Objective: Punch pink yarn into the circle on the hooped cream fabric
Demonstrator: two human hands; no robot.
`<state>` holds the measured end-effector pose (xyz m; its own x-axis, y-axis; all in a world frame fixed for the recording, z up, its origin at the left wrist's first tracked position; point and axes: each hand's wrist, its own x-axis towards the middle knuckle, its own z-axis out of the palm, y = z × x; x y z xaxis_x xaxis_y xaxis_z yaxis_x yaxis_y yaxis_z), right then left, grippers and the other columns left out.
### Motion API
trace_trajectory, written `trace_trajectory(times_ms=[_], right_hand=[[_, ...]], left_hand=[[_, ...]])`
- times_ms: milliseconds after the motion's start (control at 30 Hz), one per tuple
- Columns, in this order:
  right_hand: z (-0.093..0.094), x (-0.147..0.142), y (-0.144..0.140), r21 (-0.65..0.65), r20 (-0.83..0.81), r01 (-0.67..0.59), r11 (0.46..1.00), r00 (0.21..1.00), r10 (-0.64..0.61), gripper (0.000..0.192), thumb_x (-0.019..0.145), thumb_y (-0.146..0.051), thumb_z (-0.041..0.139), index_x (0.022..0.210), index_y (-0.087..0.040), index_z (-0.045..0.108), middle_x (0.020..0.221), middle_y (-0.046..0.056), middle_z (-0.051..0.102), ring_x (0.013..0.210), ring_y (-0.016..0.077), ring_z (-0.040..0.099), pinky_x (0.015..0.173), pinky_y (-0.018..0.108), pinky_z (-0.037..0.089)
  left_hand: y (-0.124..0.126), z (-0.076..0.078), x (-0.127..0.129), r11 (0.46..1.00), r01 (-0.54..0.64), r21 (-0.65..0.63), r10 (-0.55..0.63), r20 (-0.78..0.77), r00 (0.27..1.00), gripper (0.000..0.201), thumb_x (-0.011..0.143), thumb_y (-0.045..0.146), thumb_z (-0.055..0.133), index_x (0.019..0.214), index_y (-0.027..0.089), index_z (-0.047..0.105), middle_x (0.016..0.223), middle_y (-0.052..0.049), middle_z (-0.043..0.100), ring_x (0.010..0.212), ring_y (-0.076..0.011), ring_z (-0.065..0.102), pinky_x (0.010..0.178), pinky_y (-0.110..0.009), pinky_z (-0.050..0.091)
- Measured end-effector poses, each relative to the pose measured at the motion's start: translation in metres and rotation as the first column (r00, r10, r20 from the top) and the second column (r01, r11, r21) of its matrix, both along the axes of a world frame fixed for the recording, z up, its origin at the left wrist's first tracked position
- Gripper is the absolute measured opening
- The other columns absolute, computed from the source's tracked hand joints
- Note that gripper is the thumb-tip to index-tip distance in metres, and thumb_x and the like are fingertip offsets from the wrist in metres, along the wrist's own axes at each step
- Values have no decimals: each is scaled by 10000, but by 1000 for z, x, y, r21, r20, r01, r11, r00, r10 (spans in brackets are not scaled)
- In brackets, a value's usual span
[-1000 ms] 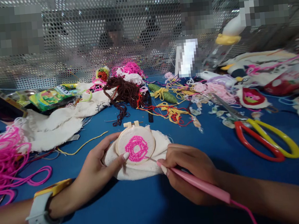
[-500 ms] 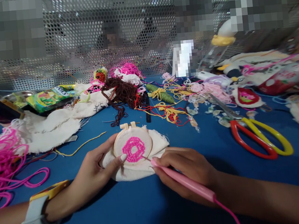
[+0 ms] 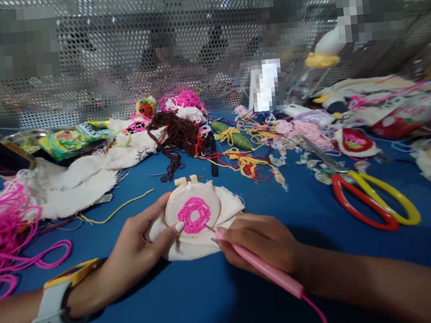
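My left hand (image 3: 143,238) grips the left side of a small round embroidery hoop (image 3: 213,202), its thumb pressed on the front and the other fingers hidden behind. White cloth is stretched in the hoop, and its loose edges (image 3: 230,203) spread out on the right and below. A ring of bright pink loops (image 3: 185,209) is worked on the cloth around a pale centre. In my right hand (image 3: 260,243), closed, is a pink punch needle (image 3: 270,270). Its thin metal tip meets the lower right of the pink ring. Pink yarn (image 3: 317,311) trails from the handle's rear end.
Scissors (image 3: 366,203) with red and yellow handles lie at right. Pink yarn (image 3: 6,235) is heaped at left, beside white cloth (image 3: 74,184). Brown yarn (image 3: 177,134), a green skein (image 3: 232,135) and wrapped sweets (image 3: 279,176) lie farther back, before a perforated metal screen (image 3: 115,49).
My right hand and the punch needle have shifted slightly left, the handle's rear end dropping a little. The hoop stays in my left hand, almost unmoved.
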<state>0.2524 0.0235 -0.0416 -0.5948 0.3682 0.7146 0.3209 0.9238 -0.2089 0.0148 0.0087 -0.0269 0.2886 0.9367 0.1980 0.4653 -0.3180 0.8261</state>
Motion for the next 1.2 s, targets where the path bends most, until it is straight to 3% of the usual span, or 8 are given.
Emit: trace_trajectory(times_ms=[200,367,533,633,967,1200], right_hand=[[1,1,0,-96,1,-22,995,1000,22,57,827,-107,574,862,-145,551,680,28,618,610,110,546,592,232,475],[2,3,3,-53,43,-32,998,998,35,45,820,-93,575,820,-136,561,676,39,619,607,118,545,590,240,486],[3,4,7,-47,31,-58,997,998,60,66,807,-77,589,827,-129,553,671,47,623,585,118,535,562,240,476],[2,5,8,-52,4,-68,996,998,68,100,806,-67,593,850,-137,538,708,54,634,617,122,562,594,247,493],[0,3,5,-11,15,-5,1000,1000,5,61,839,-110,572,831,-159,539,686,18,632,644,118,607,637,237,518],[-2,-3,13,-179,34,-119,977,991,127,89,845,-85,534,784,-150,532,680,38,628,638,120,579,618,239,496]], left_hand=[[1,-1,-1,999,2,-42,-1,21,1000,480,867,259,569,1332,277,450,1375,14,505,1238,-167,488,1025,-227,409],[3,2,1,991,-21,-135,33,83,996,449,835,283,610,1270,241,505,1326,-10,551,1200,-200,516,1028,-279,408],[7,6,1,920,31,-391,87,281,956,396,788,310,662,1128,154,533,1070,-73,678,902,-186,644,765,-244,536],[9,9,0,885,38,-463,136,337,932,389,750,309,696,1048,127,525,944,-73,682,771,-154,631,656,-208,526],[10,1,-3,913,84,-398,48,311,949,365,795,302,656,1101,154,523,973,-59,666,802,-150,612,665,-208,517],[7,3,0,920,82,-384,21,256,966,396,810,322,624,1159,159,528,1010,-70,687,821,-197,655,657,-254,548]])
